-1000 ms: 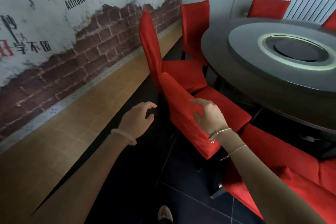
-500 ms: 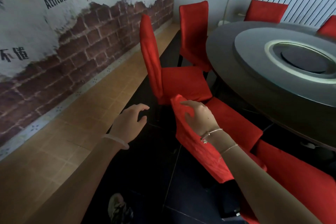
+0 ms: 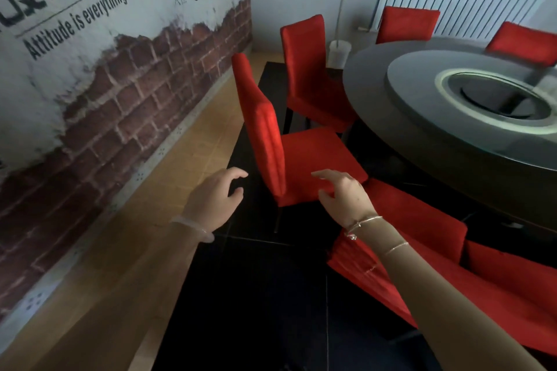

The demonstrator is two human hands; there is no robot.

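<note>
A red upholstered dining chair (image 3: 266, 135) is seen beside the round dark table (image 3: 372, 86); its upright backrest stands between left hand (image 3: 215, 199) and right hand (image 3: 343, 196); both are held loosely spread, empty, the left nearer.

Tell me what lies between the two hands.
The red chair's backrest, seen edge-on in the head view, stands between left hand and right hand.

Head view looks down (close) over chairs (image 3: 289, 156)
</note>
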